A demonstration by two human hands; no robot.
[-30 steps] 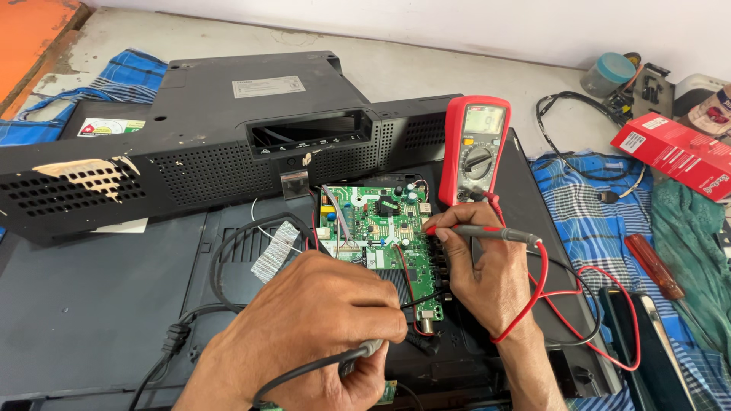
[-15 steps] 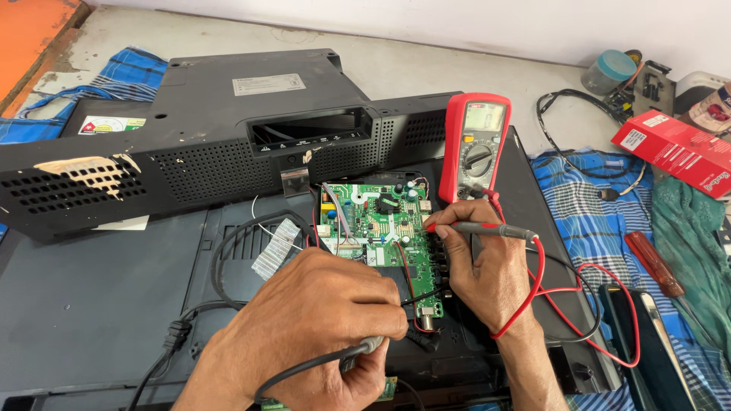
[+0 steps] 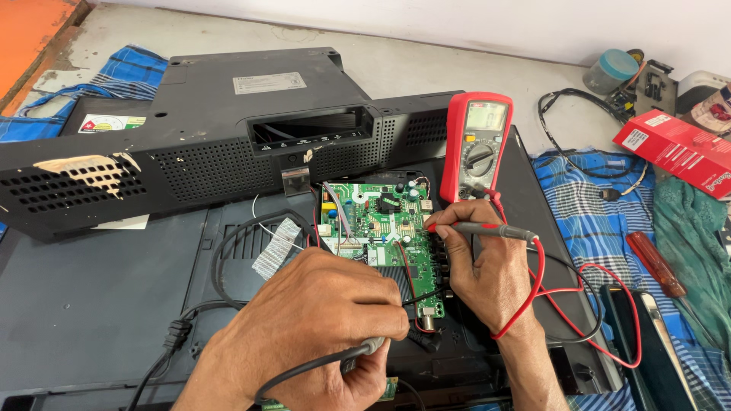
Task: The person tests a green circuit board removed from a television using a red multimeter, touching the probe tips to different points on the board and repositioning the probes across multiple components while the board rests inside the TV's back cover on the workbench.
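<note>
A green circuit board (image 3: 373, 221) lies on the open back of a black flat-screen set (image 3: 114, 304). My left hand (image 3: 320, 320) covers the board's lower part and grips a black test probe (image 3: 365, 348) whose lead runs toward me. My right hand (image 3: 476, 266) pinches a red-tipped test probe (image 3: 480, 228) with its tip at the board's right edge. A red multimeter (image 3: 476, 144) stands just behind the board, with red and black leads (image 3: 563, 304) looping to the right of my wrist.
The removed black back cover (image 3: 190, 152) leans behind the set. To the right lie a blue checked cloth (image 3: 586, 205), a red-handled screwdriver (image 3: 655, 266), a red box (image 3: 678, 148), a green cloth (image 3: 700, 236) and a small jar (image 3: 609, 70). A black power cable (image 3: 228, 251) curls left of the board.
Both hands hold nearly the same places; my left hand has shifted slightly with the black probe. The multimeter and board have not moved.
</note>
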